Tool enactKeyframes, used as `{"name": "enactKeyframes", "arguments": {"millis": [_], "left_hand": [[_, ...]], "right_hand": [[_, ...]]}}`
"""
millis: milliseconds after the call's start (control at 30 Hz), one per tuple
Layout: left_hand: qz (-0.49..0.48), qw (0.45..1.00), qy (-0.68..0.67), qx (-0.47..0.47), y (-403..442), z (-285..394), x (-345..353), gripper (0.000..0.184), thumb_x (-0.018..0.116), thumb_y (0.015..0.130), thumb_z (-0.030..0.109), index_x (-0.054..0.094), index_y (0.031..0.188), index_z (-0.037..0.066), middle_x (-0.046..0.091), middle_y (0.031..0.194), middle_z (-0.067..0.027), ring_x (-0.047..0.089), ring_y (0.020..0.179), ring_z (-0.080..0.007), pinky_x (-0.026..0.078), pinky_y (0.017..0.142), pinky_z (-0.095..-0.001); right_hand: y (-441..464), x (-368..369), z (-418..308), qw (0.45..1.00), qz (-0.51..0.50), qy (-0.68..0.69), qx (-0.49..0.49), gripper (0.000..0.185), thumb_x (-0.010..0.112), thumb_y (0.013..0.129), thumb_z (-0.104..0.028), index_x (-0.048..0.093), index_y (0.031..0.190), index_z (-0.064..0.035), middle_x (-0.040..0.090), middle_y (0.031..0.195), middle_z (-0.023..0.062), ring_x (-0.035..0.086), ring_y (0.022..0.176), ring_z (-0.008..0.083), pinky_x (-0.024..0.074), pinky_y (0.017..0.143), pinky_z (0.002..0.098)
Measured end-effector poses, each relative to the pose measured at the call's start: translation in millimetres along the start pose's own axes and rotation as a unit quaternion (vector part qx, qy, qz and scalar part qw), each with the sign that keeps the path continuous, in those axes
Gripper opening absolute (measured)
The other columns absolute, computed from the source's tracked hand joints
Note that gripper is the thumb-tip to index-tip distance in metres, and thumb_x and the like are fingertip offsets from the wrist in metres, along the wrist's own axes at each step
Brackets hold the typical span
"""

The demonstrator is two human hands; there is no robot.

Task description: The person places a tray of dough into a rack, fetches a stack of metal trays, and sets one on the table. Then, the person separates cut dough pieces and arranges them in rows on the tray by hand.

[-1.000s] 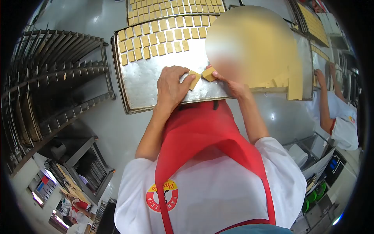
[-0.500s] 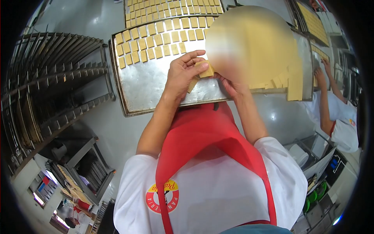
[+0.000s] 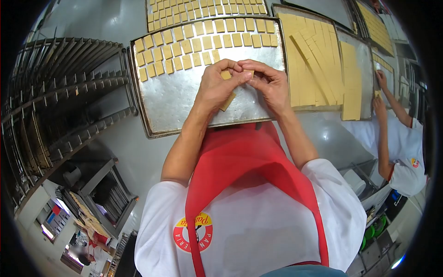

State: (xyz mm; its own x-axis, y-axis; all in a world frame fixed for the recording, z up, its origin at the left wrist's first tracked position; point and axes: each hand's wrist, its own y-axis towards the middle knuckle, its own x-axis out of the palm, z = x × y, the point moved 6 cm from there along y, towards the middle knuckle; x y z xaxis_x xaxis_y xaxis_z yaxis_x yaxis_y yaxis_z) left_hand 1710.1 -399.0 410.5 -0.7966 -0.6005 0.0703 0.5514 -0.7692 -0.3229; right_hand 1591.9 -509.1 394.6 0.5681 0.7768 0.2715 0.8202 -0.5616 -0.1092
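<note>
My left hand (image 3: 216, 85) is closed around small flat yellow dough pieces (image 3: 225, 75) above the metal tray (image 3: 170, 106). My right hand (image 3: 272, 87) meets it at the fingertips, pinching a dough piece (image 3: 249, 73) that both thumbs seem to touch. Below my left palm another dough rectangle (image 3: 228, 102) shows; I cannot tell whether it is held or lies on the tray. Rows of cut dough pieces (image 3: 197, 45) cover the far part of this tray, with the third row reaching only partway across.
To the right, a second tray holds dough sheets cut into strips (image 3: 318, 64), beside a narrow dough slab (image 3: 351, 83). Another filled tray (image 3: 207, 8) lies beyond. A metal rack (image 3: 69, 83) stands left. At far right, a co-worker's hands (image 3: 380, 94) reach over a tray.
My right hand has moved up to meet my left fingers, and the dough piece between them is now mostly covered. A blurred round patch over the right-hand dough has gone.
</note>
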Motion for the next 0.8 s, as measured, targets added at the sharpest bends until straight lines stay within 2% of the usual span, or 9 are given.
{"name": "enactKeyframes", "arguments": {"millis": [167, 233, 267, 300, 333, 400, 433, 500, 800], "left_hand": [[0.016, 0.996, 0.083, 0.000, 0.5, 5.1, -11.4, 0.023, 0.083, 0.085, 0.019, 0.074, 0.092, -0.001, 0.071, 0.087, -0.0062, 0.066, 0.083, -0.0137, 0.052, 0.075, -0.0268], [0.094, 0.968, 0.202, 0.112, 2.3, 8.5, -21.6, 0.015, 0.081, 0.085, 0.018, 0.077, 0.090, 0.005, 0.071, 0.086, -0.0089, 0.070, 0.080, -0.0229, 0.053, 0.072, -0.0319], [0.093, 0.969, 0.202, 0.112, 3.9, 4.7, -20.8, 0.015, 0.081, 0.085, 0.018, 0.077, 0.090, 0.005, 0.071, 0.086, -0.0089, 0.070, 0.080, -0.0229, 0.053, 0.072, -0.0319], [0.160, 0.920, 0.289, 0.210, -0.1, 14.3, -20.6, 0.013, 0.080, 0.085, 0.017, 0.077, 0.090, 0.006, 0.069, 0.085, -0.0094, 0.068, 0.079, -0.0266, 0.053, 0.070, -0.0349], [0.223, 0.850, 0.369, 0.303, -7.1, 23.5, -17.3, 0.010, 0.079, 0.084, 0.016, 0.077, 0.090, 0.008, 0.067, 0.084, -0.0099, 0.067, 0.078, -0.0303, 0.052, 0.067, -0.0380], [0.196, 0.834, 0.429, 0.286, -2.2, 11.5, -12.4, 0.010, 0.078, 0.083, 0.016, 0.076, 0.091, 0.010, 0.064, 0.084, -0.0089, 0.066, 0.079, -0.0306, 0.052, 0.068, -0.0403], [0.170, 0.814, 0.488, 0.267, 0.5, 5.7, -8.9, 0.011, 0.078, 0.082, 0.015, 0.076, 0.092, 0.012, 0.062, 0.083, -0.0080, 0.064, 0.080, -0.0310, 0.052, 0.068, -0.0427], [0.173, 0.811, 0.490, 0.267, -1.3, -1.7, -8.0, 0.012, 0.078, 0.081, 0.014, 0.075, 0.093, 0.013, 0.061, 0.082, -0.0073, 0.063, 0.081, -0.0298, 0.051, 0.068, -0.0430], [0.198, 0.802, 0.500, 0.260, 6.4, -4.1, -12.9, 0.015, 0.076, 0.082, 0.012, 0.075, 0.097, 0.016, 0.060, 0.082, -0.0064, 0.063, 0.082, -0.0288, 0.051, 0.068, -0.0429]], "right_hand": [[13.0, -1.6, 11.9, 0.999, -0.030, 0.029, 0.024, 0.038, 0.071, 0.084, 0.011, 0.073, 0.120, 0.0011, 0.069, 0.130, 0.0133, 0.065, 0.119, 0.0202, 0.0524, 0.104, 0.0332], [19.8, -0.3, 7.5, 0.999, 0.004, 0.035, -0.038, 0.037, 0.072, 0.084, 0.010, 0.074, 0.119, -0.0011, 0.071, 0.121, 0.0105, 0.066, 0.111, 0.0186, 0.0554, 0.097, 0.0331], [20.8, -2.6, 2.3, 0.995, 0.035, -0.081, -0.049, 0.035, 0.075, 0.084, 0.003, 0.076, 0.118, -0.0045, 0.071, 0.110, 0.0077, 0.066, 0.101, 0.0175, 0.0564, 0.086, 0.0332], [23.5, -2.2, -0.3, 0.995, 0.035, -0.081, -0.049, 0.035, 0.075, 0.084, 0.003, 0.076, 0.118, -0.0045, 0.071, 0.110, 0.0077, 0.066, 0.101, 0.0175, 0.0564, 0.086, 0.0332], [26.8, -2.4, -6.5, 0.970, 0.052, -0.227, -0.076, 0.037, 0.077, 0.083, -0.001, 0.075, 0.120, -0.0056, 0.070, 0.107, 0.0084, 0.064, 0.098, 0.0185, 0.0556, 0.082, 0.0335], [28.3, 5.7, -20.2, 0.880, 0.049, -0.455, -0.126, 0.043, 0.079, 0.080, -0.009, 0.071, 0.122, -0.0057, 0.066, 0.102, 0.0121, 0.063, 0.093, 0.0266, 0.0546, 0.075, 0.0369], [27.7, 2.9, -17.8, 0.880, 0.047, -0.455, -0.127, 0.043, 0.079, 0.080, -0.009, 0.071, 0.122, -0.0057, 0.066, 0.102, 0.0121, 0.063, 0.093, 0.0266, 0.0546, 0.075, 0.0369], [20.3, 10.5, -15.8, 0.792, -0.023, -0.556, -0.253, 0.038, 0.076, 0.081, -0.007, 0.069, 0.118, -0.0054, 0.067, 0.100, 0.0129, 0.064, 0.092, 0.0321, 0.0553, 0.079, 0.0416], [32.3, 19.3, -3.4, 0.804, 0.014, -0.536, -0.257, 0.026, 0.074, 0.083, -0.005, 0.071, 0.109, -0.0029, 0.070, 0.105, 0.0132, 0.066, 0.096, 0.0336, 0.0553, 0.082, 0.0432]]}}
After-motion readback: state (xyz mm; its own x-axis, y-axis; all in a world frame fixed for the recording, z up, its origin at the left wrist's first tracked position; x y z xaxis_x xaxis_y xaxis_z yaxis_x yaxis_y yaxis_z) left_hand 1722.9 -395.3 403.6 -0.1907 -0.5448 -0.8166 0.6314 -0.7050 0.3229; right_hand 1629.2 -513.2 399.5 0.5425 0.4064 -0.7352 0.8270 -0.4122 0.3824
